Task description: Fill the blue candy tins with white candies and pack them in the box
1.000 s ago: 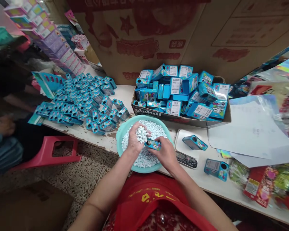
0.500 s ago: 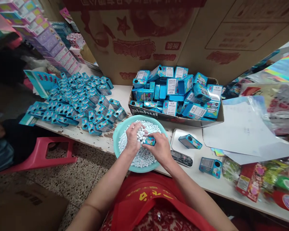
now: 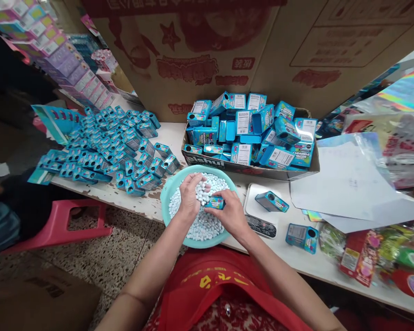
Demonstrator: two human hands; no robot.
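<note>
My left hand (image 3: pixel 189 198) is cupped around a heap of small white candies (image 3: pixel 202 193) above a mint-green basin (image 3: pixel 164 198). Similar candies fill the basin beneath both hands. Between the thumb and fingers of my right hand (image 3: pixel 233 215) is a small blue candy box (image 3: pixel 216 202), tilted on its side, with its left end against the candies in my left palm. Its opening is hidden from view. To the right, another blue box (image 3: pixel 272 202) lies on a white kitchen scale (image 3: pixel 251 202), and one more box (image 3: pixel 301 237) lies on the table beside it.
A carton (image 3: pixel 214 166) piled with blue boxes stands behind the basin. Several rows of blue boxes (image 3: pixel 100 142) cover the table's left. A large cardboard box (image 3: pixel 224 59) rises behind. Paper sheets (image 3: pixel 341 184) and packaged goods lie right. A pink stool (image 3: pixel 60 225) and a seated person are left.
The view has shifted slightly. Both hands stay over the basin with the candies and the blue box, nearly in the same pose.
</note>
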